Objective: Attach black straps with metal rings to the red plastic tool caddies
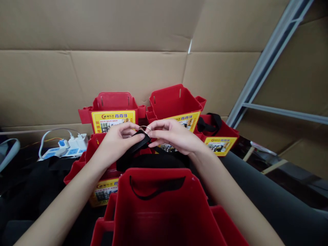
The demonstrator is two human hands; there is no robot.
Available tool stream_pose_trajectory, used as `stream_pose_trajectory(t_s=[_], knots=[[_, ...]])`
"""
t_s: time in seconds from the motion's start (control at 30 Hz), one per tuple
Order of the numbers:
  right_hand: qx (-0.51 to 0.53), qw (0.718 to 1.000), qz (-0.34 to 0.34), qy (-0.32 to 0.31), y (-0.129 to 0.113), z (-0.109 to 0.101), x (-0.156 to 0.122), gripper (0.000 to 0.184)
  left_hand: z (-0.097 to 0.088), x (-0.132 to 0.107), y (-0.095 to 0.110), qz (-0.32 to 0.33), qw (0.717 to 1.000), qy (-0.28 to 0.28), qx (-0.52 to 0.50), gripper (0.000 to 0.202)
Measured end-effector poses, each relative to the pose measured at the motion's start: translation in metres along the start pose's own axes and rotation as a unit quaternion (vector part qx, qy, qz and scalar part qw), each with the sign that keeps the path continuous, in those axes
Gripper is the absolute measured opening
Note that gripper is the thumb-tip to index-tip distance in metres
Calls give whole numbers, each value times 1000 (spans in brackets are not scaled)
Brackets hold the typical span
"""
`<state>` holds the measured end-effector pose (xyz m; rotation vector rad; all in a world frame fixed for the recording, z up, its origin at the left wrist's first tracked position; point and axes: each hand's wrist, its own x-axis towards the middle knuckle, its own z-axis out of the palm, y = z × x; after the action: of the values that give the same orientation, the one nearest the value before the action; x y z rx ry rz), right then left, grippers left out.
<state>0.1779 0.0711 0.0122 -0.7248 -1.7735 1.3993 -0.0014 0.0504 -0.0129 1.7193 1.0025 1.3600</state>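
My left hand point(118, 139) and my right hand point(174, 137) meet above a red plastic bin point(164, 208) in front of me. Together they pinch a black strap point(135, 147) and a thin metal ring point(145, 128) at its end. The left fingers grip the strap just below the ring; the right fingertips hold the ring from the other side. The strap runs down to the left of the bin. A second black strap point(156, 191) hangs as a loop across the bin's far wall.
Several more red bins with yellow labels stand behind: one at the left point(112, 107), one in the middle point(176, 102), one at the right point(220, 136). A white power strip point(65, 148) with plugs lies at the left. Cardboard walls the back; a grey metal frame point(269, 61) rises at the right.
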Motion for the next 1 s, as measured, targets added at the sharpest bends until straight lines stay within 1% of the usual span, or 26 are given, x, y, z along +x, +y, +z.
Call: stream_pose_trajectory(t_s=[0.13,0.2,0.27,0.37,0.47,0.53,0.63,0.7,0.73,0.8,0.9,0.93,1.0], knots=[[-17,999,-31,-7,3,6,1,19,3,0,-3,21,1000,4,-1,20],[-17,998,-61,-4,4,8,0,27,3,1,-4,26,1000,1,-12,20],[-27,995,-94,0,4,9,0,31,3,1,-5,32,999,2,-29,22],[-65,989,-131,13,3,10,0,25,1,3,-7,43,998,19,-37,25],[-117,982,-146,28,3,9,0,19,0,3,-6,51,998,27,-34,25],[-165,975,-144,41,4,8,0,16,-1,2,-3,60,998,22,-27,24],[-252,954,-142,84,4,6,0,11,1,0,3,70,997,-10,1,22],[-283,944,-139,99,4,7,0,10,3,-1,5,68,998,-13,8,19],[-284,944,-137,99,3,7,-1,9,3,-1,4,67,998,-4,5,18],[-260,953,-127,86,2,9,-2,8,4,-1,2,64,998,17,-11,18],[-205,969,-118,74,0,10,-3,8,2,0,-3,35,999,19,-24,18],[-193,970,-124,83,-1,9,-3,8,1,1,-4,23,999,17,-22,19],[-175,964,-156,129,-4,6,-4,9,-2,2,-4,9,1000,27,-3,20]])
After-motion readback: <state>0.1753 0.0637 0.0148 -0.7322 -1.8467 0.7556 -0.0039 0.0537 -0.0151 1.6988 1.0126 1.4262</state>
